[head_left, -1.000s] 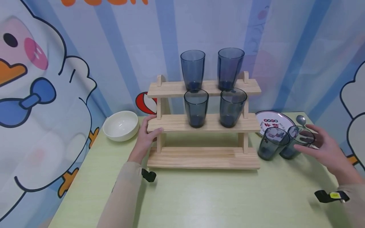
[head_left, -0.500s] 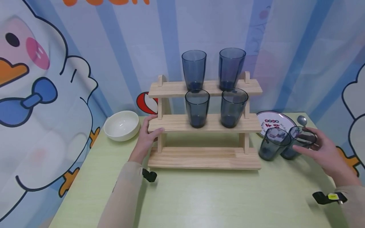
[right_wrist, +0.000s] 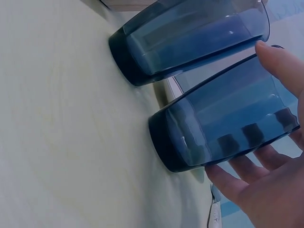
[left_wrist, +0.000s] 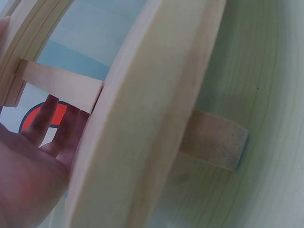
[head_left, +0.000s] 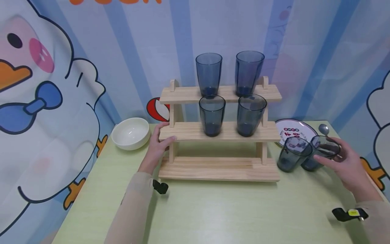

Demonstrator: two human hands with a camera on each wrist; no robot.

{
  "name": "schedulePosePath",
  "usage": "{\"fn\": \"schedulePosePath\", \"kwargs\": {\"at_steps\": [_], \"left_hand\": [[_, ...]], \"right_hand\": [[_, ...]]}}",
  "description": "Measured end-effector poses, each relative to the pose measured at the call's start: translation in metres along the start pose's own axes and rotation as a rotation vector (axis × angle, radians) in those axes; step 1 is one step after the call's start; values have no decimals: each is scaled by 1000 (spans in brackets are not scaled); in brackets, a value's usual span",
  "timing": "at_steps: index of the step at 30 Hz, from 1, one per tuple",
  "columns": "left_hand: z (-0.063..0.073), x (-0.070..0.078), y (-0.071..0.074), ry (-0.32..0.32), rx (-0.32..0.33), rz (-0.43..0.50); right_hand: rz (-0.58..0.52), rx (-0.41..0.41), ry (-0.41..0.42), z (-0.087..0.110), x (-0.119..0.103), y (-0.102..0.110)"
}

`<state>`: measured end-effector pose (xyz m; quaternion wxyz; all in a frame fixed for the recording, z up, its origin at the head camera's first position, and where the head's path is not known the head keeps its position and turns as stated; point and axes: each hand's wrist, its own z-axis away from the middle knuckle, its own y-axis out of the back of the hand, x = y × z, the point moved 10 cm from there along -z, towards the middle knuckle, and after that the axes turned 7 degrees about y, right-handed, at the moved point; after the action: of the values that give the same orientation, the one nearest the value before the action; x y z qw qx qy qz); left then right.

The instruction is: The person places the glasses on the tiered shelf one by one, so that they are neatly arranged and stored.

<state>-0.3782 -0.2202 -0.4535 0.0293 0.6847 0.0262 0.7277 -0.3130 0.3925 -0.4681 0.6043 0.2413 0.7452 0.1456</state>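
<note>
My left hand (head_left: 156, 145) grips the left end of the middle board of a three-tier wooden display shelf (head_left: 189, 131). In the left wrist view, its fingers (left_wrist: 62, 130) reach behind the wood. At the right, my right hand (head_left: 348, 166) holds a blue-grey drinking glass (right_wrist: 223, 118), thumb near the rim and fingers along the far side. That glass stands slightly tilted in the right wrist view, close to a second matching glass (right_wrist: 194, 45). Two such glasses stand on the top board, one of them the left glass (head_left: 208, 74), and two on the middle board, including the right glass (head_left: 250, 117).
A white bowl (head_left: 131, 134) sits left of the shelf. Behind the two right-hand glasses lie a printed plate (head_left: 281, 127) and a metal spoon (head_left: 323, 129). A cartoon-printed curtain (head_left: 146, 51) hangs behind the pale green table (head_left: 213, 213).
My right hand has moved slightly inward around the right-hand glass. The left hand keeps its place on the shelf, and the glasses stand as before.
</note>
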Motion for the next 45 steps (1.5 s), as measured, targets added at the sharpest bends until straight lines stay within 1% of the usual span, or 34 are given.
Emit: {"fn": "schedulePosePath", "kwargs": {"at_steps": [3, 9, 12, 14, 19, 20, 22, 25, 26, 27, 29, 32, 35, 39, 45], "left_hand": [[0, 0, -1, -5, -3, 1], [0, 0, -2, -14, -7, 2], [-1, -1, -2, -17, -13, 9], [-1, -1, -2, -17, -14, 8], [-1, -2, -2, -6, -9, 0], [-1, -2, -1, -5, -8, -3], [-1, -2, -1, -3, -7, -3], [0, -2, -1, -3, -6, -1], [0, -1, -1, -3, -7, -1], [0, -2, 0, -2, -6, 0], [-1, -3, 0, 3, -4, -2], [-1, -4, 1, 7, 0, -2], [-1, -4, 1, 6, 3, 0], [-1, -2, 1, -4, 2, 6], [0, 0, 0, -13, -1, 5]], "right_hand": [[-14, 45, 0, 3, 2, 3], [-14, 127, -79, 15, 9, 12], [-48, 182, -83, 21, 6, 20], [-77, 212, -56, 26, 1, 25], [-66, 296, 15, 38, -19, 41], [-97, 321, 32, 40, -23, 44], [-198, 367, 66, 43, -31, 49], [-406, 409, 149, 46, -45, 53], [-479, 409, 181, 47, -51, 53], [-523, 403, 212, 48, -56, 53], [-582, 377, 270, 50, -70, 52], [-614, 334, 327, 54, -88, 48], [-626, 292, 366, 58, -107, 43], [-648, 223, 398, 62, -129, 32], [-672, 105, 393, 65, -151, 8]]}}
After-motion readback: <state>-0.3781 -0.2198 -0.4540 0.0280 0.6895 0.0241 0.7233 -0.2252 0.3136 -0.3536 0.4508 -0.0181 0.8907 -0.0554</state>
